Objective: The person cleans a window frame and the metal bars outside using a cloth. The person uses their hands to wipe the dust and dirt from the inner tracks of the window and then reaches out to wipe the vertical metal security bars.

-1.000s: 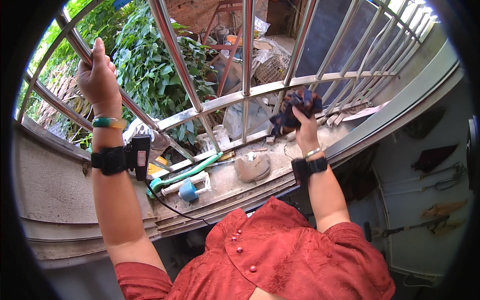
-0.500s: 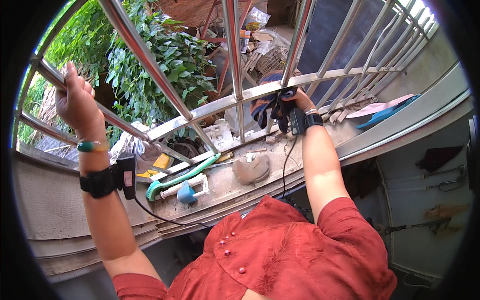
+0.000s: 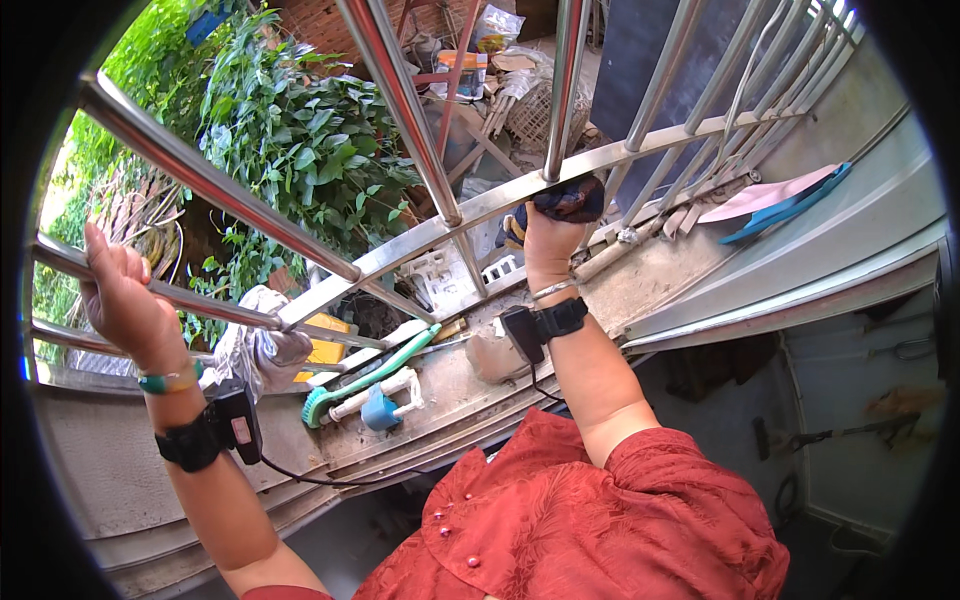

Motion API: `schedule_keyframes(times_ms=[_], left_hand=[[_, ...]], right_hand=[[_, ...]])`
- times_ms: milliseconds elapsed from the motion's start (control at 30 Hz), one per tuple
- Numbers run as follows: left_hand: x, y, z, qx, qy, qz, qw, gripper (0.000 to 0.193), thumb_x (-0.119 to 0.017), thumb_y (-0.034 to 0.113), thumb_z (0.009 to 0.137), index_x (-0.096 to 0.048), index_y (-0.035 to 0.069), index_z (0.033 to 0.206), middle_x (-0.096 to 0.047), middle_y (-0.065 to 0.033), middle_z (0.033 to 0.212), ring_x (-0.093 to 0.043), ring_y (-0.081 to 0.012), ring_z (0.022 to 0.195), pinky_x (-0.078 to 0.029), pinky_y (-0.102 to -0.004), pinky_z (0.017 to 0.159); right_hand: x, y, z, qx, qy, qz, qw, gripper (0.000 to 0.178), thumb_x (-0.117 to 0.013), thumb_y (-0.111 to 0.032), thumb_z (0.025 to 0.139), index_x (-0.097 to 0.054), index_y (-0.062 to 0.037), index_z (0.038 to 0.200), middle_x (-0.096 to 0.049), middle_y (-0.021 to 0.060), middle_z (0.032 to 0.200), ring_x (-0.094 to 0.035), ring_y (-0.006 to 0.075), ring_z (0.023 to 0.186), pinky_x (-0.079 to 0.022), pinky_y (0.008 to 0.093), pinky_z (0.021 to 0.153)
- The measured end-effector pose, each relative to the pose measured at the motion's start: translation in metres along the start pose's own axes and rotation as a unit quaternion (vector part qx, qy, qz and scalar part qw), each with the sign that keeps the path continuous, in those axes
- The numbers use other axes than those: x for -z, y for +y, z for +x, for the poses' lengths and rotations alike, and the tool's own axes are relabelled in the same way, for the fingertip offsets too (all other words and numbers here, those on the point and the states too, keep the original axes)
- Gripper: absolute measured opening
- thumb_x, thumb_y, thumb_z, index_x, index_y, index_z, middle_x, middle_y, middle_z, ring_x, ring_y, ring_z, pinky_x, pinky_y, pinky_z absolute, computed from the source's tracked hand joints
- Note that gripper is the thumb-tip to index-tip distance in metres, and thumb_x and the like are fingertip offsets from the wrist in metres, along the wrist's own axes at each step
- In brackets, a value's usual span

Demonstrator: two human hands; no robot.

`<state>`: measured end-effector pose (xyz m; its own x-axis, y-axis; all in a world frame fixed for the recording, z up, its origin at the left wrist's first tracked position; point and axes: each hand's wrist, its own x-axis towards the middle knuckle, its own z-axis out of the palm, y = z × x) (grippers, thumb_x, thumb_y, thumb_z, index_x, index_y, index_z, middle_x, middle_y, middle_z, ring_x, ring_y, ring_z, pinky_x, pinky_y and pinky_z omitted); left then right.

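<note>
At the far left, my left hand (image 3: 130, 310) is closed round a lower metal bar (image 3: 222, 308) of the window grille. My right hand (image 3: 552, 242) grips a dark cloth (image 3: 578, 200) with an orange-brown patch, bunched just under the curved flat rail (image 3: 405, 248). It is at the foot of an upright bar (image 3: 566, 90); the cloth and rail hide most of its fingers. Below it runs the dusty window sill (image 3: 640, 285).
On the sill lie a green long-handled brush (image 3: 385, 368), a white-and-blue plastic piece (image 3: 380, 412) and a brownish lump (image 3: 490, 360). Crumpled pale cloth (image 3: 262, 350) and a yellow object (image 3: 326, 342) sit left. Pink (image 3: 760, 200) and teal (image 3: 790, 215) strips lie right. Leafy vines (image 3: 300, 140) grow outside.
My right hand has shifted left relative to the upright bar, its wrist turned. The cloth, which hung below the rail, is now bunched up. My left hand keeps hold of its bar; the view has shifted.
</note>
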<state>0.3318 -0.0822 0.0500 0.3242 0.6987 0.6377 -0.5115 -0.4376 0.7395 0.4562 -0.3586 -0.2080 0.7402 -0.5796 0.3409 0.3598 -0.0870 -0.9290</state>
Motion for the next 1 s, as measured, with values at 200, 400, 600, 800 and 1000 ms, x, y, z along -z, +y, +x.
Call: schedule_keyframes(times_ms=[200,400,600,800,1000], left_hand=[[0.003,0.004,0.0,0.007,0.012,0.012,1.0,0.037,-0.058,0.024,0.086,-0.039,0.014,0.055,-0.03,0.0059,0.049,-0.023,-0.0047,0.045,-0.019,-0.0218,0.042],[-0.006,0.005,-0.003,-0.002,0.02,0.039,0.999,0.039,-0.057,0.024,0.086,-0.038,0.015,0.053,-0.031,0.0054,0.049,-0.024,-0.0043,0.044,-0.018,-0.0219,0.041],[0.003,0.007,-0.002,0.008,0.01,0.04,0.999,0.033,-0.057,0.025,0.087,-0.042,0.014,0.06,-0.031,0.0059,0.049,-0.022,-0.0042,0.045,-0.018,-0.0216,0.042],[0.002,0.002,0.001,0.016,-0.004,0.007,1.0,0.034,-0.057,0.025,0.086,-0.039,0.015,0.059,-0.03,0.0062,0.049,-0.023,-0.0035,0.043,-0.018,-0.0209,0.04],[0.005,0.0,0.003,0.01,0.007,0.0,1.0,0.026,-0.058,0.022,0.086,-0.044,0.013,0.066,-0.031,0.007,0.049,-0.024,-0.0024,0.042,-0.019,-0.0198,0.038]], right_hand=[[0.025,-0.003,0.047,0.026,-0.314,0.096,0.944,0.063,-0.076,-0.004,0.058,-0.045,-0.0006,0.113,-0.057,0.0084,0.1,-0.055,0.0188,0.095,-0.043,0.0305,0.087],[0.035,0.031,0.095,-0.238,-0.506,0.163,0.813,0.056,-0.079,-0.001,0.053,-0.054,-0.0023,0.104,-0.059,0.0037,0.098,-0.054,0.0154,0.087,-0.045,0.0283,0.082],[0.039,0.023,0.043,-0.152,-0.389,0.201,0.886,0.036,-0.073,-0.001,0.065,-0.058,-0.0038,0.097,-0.061,0.0026,0.096,-0.056,0.0129,0.088,-0.045,0.0261,0.08],[0.041,0.083,0.012,0.037,-0.37,0.001,0.928,0.053,-0.074,-0.016,0.061,-0.051,-0.0055,0.108,-0.056,0.0081,0.098,-0.053,0.021,0.092,-0.04,0.0287,0.087],[0.041,0.174,-0.026,-0.079,-0.33,-0.262,0.903,0.07,-0.072,-0.027,0.061,-0.038,-0.0053,0.117,-0.046,0.0152,0.107,-0.044,0.0307,0.104,-0.037,0.0311,0.09]])
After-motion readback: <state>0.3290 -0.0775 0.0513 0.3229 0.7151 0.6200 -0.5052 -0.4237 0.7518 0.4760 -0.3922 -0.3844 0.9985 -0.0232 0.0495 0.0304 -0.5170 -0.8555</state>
